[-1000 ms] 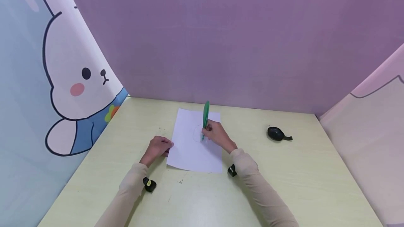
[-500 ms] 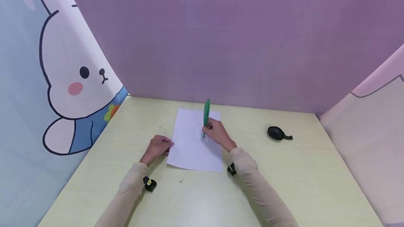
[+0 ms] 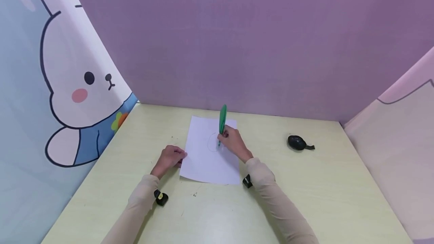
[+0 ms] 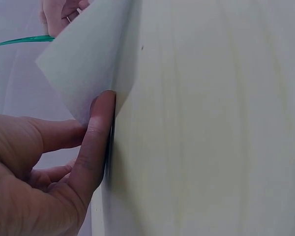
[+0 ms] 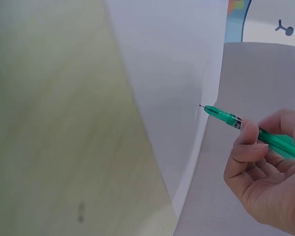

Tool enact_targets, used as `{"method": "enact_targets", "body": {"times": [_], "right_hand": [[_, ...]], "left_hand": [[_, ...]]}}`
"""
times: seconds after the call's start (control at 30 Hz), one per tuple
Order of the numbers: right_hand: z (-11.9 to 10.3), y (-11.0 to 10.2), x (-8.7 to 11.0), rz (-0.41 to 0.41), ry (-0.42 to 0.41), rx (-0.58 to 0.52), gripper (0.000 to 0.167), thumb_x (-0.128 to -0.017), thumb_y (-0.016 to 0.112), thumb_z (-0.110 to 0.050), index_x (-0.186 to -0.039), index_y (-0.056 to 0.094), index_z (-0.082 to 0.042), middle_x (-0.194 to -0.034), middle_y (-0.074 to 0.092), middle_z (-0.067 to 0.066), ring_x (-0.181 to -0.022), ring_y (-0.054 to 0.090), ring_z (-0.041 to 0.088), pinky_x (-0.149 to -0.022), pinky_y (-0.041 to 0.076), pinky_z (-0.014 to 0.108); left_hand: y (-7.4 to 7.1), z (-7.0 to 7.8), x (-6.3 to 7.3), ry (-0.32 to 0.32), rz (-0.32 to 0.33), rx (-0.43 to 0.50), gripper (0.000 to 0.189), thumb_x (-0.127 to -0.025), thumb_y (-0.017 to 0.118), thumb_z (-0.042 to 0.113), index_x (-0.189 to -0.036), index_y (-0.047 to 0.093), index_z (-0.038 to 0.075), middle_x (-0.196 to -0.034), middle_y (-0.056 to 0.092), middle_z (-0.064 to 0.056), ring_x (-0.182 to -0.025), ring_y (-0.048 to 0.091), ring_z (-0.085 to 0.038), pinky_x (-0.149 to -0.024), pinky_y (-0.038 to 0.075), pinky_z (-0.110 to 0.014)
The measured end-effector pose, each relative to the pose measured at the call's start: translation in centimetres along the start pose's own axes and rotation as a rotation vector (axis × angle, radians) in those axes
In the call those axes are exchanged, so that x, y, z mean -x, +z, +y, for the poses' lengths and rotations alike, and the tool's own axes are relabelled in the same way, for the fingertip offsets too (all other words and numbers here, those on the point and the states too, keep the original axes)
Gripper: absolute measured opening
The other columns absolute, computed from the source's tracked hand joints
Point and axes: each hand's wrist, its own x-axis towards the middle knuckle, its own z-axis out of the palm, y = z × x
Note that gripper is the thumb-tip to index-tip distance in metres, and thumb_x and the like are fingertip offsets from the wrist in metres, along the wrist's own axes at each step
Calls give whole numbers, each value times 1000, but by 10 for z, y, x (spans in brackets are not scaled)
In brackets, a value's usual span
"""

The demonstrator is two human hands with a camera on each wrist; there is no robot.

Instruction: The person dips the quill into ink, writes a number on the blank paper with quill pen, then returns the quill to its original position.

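Note:
A white sheet of paper [image 3: 203, 166] lies on the table, bearing a thin curved line [image 3: 208, 143]. My right hand [image 3: 234, 140] grips a green pen [image 3: 222, 119] with a broad leaf-like upper end, held nearly upright. In the right wrist view, the pen's fine tip [image 5: 201, 105] meets the paper beside the drawn line. At the sheet's left edge, my left hand [image 3: 169, 158] pinches the paper between thumb and finger. That edge is raised a little off the table in the left wrist view, where the left fingers [image 4: 96, 132] show close up.
To the right on the pale table [image 3: 325, 183] lies a black oval object [image 3: 296, 142] with a short strap-like tail. A purple wall [image 3: 237, 40] stands behind the table, and a rabbit-printed panel [image 3: 68, 67] is at the left. Small dark marks [image 3: 194, 194] spot the tabletop.
The right hand and pen have shifted slightly up and to the right across the paper, the tip moving away from the viewer. The left hand stays at the paper's left edge.

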Motion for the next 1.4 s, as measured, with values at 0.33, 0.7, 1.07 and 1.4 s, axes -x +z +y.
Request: {"method": "enact_targets", "body": {"times": [0.33,0.7,1.07,1.4], "right_hand": [[-3,2,-1,22,18,-8,5,-98,66,-2,-100,67,2,-83,68,11,-70,59,15,-63,51,25],[-6,2,-1,32,-2,0,6,-99,64,-3,-101,66,2,-84,70,13,-70,60,16,-60,51,24],[-6,4,-4,52,-30,-9,5,-99,65,-2,-101,66,3,-86,71,15,-70,60,16,-61,50,24],[-8,7,-8,63,-20,3,8,-100,65,-3,-103,68,4,-90,73,17,-75,66,22,-61,52,26]], "left_hand": [[-1,0,-1,-14,0,2,20,-98,65,7,-107,71,-11,-90,73,-17,-71,70,-15,-63,63,-28],[-1,-1,0,-12,1,12,19,-98,65,6,-107,71,-10,-92,73,-18,-74,70,-16,-64,63,-28],[-2,0,-1,-8,2,21,19,-97,66,7,-105,71,-10,-89,73,-16,-69,69,-14,-63,63,-27],[-3,0,-1,-13,0,7,20,-98,66,7,-106,71,-10,-91,73,-16,-71,70,-14,-63,63,-28]]}}
